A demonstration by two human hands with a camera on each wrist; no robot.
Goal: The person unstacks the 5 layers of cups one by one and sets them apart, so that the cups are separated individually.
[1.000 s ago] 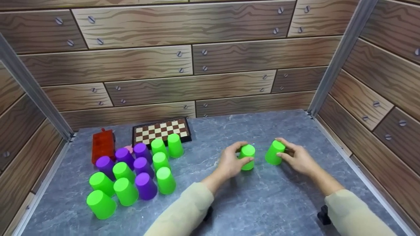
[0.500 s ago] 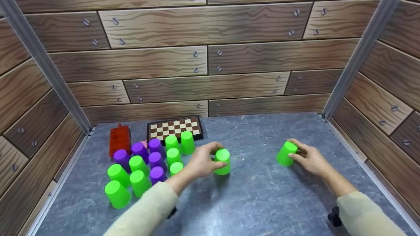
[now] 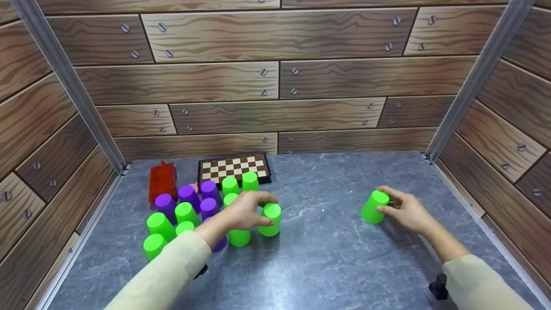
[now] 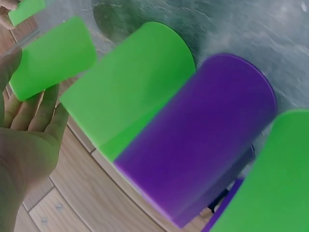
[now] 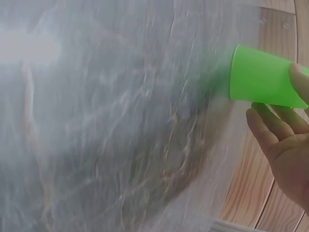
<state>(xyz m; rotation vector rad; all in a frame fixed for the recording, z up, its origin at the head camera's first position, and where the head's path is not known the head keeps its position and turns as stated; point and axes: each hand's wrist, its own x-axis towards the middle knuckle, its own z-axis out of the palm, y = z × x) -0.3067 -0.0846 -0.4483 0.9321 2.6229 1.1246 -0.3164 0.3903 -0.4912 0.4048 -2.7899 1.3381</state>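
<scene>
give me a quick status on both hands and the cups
Left hand grips a green cup, upside down beside the cup cluster. Right hand holds a second green cup, alone on the right. Table between them bare.

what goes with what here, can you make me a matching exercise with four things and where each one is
Things:
1. chessboard
2. red box
3. left hand
4. right hand

Places:
a. holds a green cup alone on the right of the table
b. at the back wall, left of the chessboard
c. holds a green cup beside the cluster of cups
d. at the back wall, behind the green and purple cups

Pairs: 1-d, 2-b, 3-c, 4-a
</scene>
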